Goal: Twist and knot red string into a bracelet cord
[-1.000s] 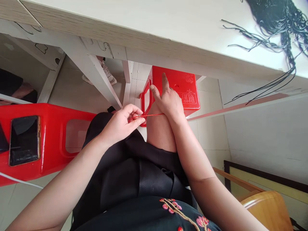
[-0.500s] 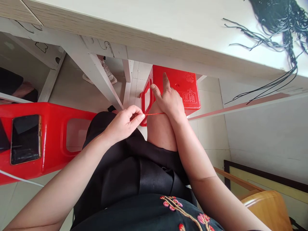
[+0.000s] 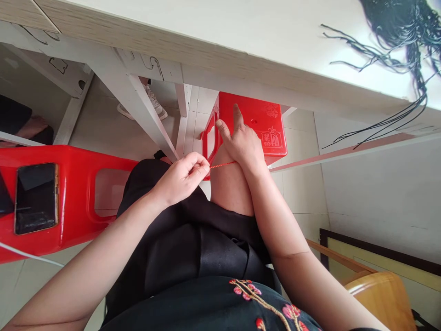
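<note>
A thin red twisted cord [image 3: 222, 164] runs taut across my bare leg, just below the knee. Its left end is pinched between the thumb and fingers of my left hand [image 3: 186, 177]. To the right, the cord disappears under my right hand [image 3: 243, 145], which lies palm down on the leg [image 3: 230, 191]. The thumb and index finger of that hand stretch out apart, with the other fingers turned out of sight. Whether the cord's far end is gripped or only pressed beneath the palm is hidden.
A table edge [image 3: 220, 59] crosses above my legs, with a bundle of black cords [image 3: 396, 27] hanging over it at right. A red stool [image 3: 255, 108] stands beyond my knee. At left, a phone [image 3: 36, 197] rests on another red stool [image 3: 77, 184]. Someone's shoe [image 3: 155, 103] shows below the table.
My left hand has shifted very slightly right and down, and the visible cord between the hands is a little shorter and more slanted. My right hand stays in place.
</note>
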The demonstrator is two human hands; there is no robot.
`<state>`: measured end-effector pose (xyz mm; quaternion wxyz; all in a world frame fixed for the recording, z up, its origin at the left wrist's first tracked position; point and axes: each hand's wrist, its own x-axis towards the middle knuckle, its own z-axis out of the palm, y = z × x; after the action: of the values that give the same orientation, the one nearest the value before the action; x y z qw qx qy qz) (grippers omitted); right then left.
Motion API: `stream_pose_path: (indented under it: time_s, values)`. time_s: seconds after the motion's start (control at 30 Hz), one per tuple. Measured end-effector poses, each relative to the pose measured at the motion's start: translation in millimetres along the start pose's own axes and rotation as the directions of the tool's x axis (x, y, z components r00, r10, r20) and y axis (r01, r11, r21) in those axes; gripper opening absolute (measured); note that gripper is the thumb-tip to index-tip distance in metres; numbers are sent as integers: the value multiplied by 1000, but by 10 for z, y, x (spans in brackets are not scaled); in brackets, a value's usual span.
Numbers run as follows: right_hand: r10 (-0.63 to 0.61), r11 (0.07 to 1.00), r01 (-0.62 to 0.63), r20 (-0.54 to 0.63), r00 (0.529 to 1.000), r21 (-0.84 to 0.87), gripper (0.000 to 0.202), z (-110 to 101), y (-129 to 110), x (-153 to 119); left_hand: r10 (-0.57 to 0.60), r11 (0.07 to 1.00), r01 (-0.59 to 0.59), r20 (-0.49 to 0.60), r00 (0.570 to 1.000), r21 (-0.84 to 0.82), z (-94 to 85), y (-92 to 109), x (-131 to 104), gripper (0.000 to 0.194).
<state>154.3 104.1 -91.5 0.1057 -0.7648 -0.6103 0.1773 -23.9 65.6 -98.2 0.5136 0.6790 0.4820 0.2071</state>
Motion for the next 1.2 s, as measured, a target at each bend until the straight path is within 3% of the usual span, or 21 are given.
stream_pose_path:
  time_s: [0.23, 0.43, 0.57, 0.73, 0.9, 1.2]
  values:
    - [-6, 1000, 6, 0, 1000, 22, 82, 2, 10, 3, -14, 1000, 14, -9, 1000, 7, -7, -11, -20, 12]
    - [-5, 1000, 5, -5, 1000, 31, 81, 10, 26, 8, 93, 994, -92, -23, 995, 55, -25, -28, 9, 21]
    - [4, 999, -4, -4, 1000, 42, 80, 8, 23, 8, 41, 999, -41, -9, 999, 7, -18, -28, -3, 23]
    - [19, 997, -19, 1, 1000, 76, 82, 12, 24, 16, -48, 995, 49, 11, 999, -83, 21, -46, -13, 9]
    - [16, 997, -16, -1, 1000, 80, 81, 13, 25, 13, -73, 996, 73, -2, 997, -56, 11, -36, -14, 12]
    - [25, 997, -25, 1, 1000, 71, 80, 8, 26, 9, -10, 1000, 10, -18, 1000, -20, -7, -4, 0, 22]
